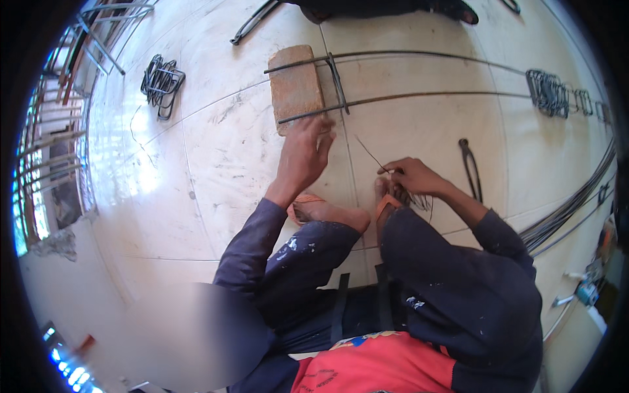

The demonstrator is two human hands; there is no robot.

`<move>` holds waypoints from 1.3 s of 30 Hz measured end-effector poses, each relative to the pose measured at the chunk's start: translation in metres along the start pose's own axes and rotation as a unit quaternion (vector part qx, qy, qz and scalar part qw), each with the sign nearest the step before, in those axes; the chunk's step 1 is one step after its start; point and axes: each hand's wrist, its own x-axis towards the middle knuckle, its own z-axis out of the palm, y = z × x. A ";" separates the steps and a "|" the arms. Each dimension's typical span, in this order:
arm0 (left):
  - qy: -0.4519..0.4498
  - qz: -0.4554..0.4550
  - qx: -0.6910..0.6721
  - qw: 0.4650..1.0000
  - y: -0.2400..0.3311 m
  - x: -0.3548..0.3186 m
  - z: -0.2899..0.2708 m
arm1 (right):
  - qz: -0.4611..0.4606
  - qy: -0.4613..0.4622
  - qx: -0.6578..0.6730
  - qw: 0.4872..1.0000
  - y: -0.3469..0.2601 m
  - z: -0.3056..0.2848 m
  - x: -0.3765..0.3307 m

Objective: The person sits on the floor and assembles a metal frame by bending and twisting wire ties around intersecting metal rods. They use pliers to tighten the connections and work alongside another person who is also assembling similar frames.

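My left hand (304,154) is at the near edge of a brown brick (295,85), just below the end of the nearer steel rod (419,98). Its fingers are slightly blurred but look loosely apart, with nothing visible in them. A second steel rod (426,54) runs roughly parallel farther off; both rods' left ends rest on the brick. Around both rods, right of the brick, stands a bent steel stirrup (338,82). My right hand (413,177), above my foot, pinches a thin tie wire (370,152) that points up and left. More thin wires (422,202) hang below that hand.
Pincers (470,170) lie right of my right hand. Stirrups are piled at left (162,85) and bunched around the rods at right (548,93). Long rods (570,209) lie along the right side. Another tool (255,23) and a person's dark-clothed leg (380,8) are at the far edge.
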 end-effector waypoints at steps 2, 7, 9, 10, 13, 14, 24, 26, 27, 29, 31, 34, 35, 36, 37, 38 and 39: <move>0.017 -0.005 0.027 0.999 -0.011 0.014 -0.001 | 0.053 -0.026 0.029 0.998 -0.011 0.005 0.018; 0.041 -0.052 0.062 0.996 -0.027 0.025 0.018 | 0.078 -0.015 0.052 0.996 -0.022 0.006 0.036; 0.043 -0.038 0.112 0.992 -0.026 0.026 0.025 | 0.099 -0.013 0.064 0.993 -0.018 0.008 0.040; 0.044 -0.028 0.142 0.988 -0.026 0.029 0.027 | 0.100 -0.011 0.086 0.991 -0.013 0.010 0.041; 0.036 -0.021 0.186 0.982 -0.023 0.034 0.029 | 0.102 -0.004 0.135 0.986 -0.013 0.014 0.046; 0.032 -0.023 0.193 0.981 -0.023 0.035 0.030 | 0.105 -0.002 0.140 0.985 -0.015 0.016 0.049; -0.047 -0.050 0.197 0.978 -0.025 0.049 0.038 | 0.072 0.042 0.168 0.982 -0.037 0.012 0.067; -0.066 -0.068 0.182 0.979 -0.021 0.052 0.039 | 0.058 0.046 0.150 0.986 -0.034 0.012 0.069; -0.070 -0.078 0.185 0.977 -0.020 0.052 0.041 | 0.053 0.047 0.143 0.987 -0.034 0.013 0.069; -0.080 -0.098 0.190 0.974 -0.018 0.053 0.044 | 0.052 0.053 0.131 0.989 -0.035 0.013 0.070; -0.068 -0.108 0.198 0.972 -0.020 0.052 0.048 | 0.050 0.057 0.112 0.991 -0.036 0.014 0.070; -0.046 -0.113 0.188 0.975 -0.022 0.051 0.052 | 0.046 0.063 0.084 0.993 -0.034 0.014 0.072; -0.037 -0.114 0.181 0.976 -0.023 0.051 0.052 | 0.048 0.067 0.086 0.993 -0.031 0.015 0.073; -0.029 -0.117 0.175 0.977 -0.022 0.050 0.053 | 0.049 0.069 0.087 0.993 -0.032 0.016 0.074; -0.020 -0.120 0.168 0.978 -0.020 0.050 0.055 | 0.045 0.071 0.075 0.994 -0.032 0.016 0.073; -0.011 -0.123 0.162 0.979 -0.019 0.049 0.055 | 0.042 0.074 0.062 0.994 -0.032 0.015 0.072; -0.014 -0.133 0.156 0.979 -0.021 0.049 0.056 | 0.039 0.076 0.049 0.995 -0.033 0.015 0.071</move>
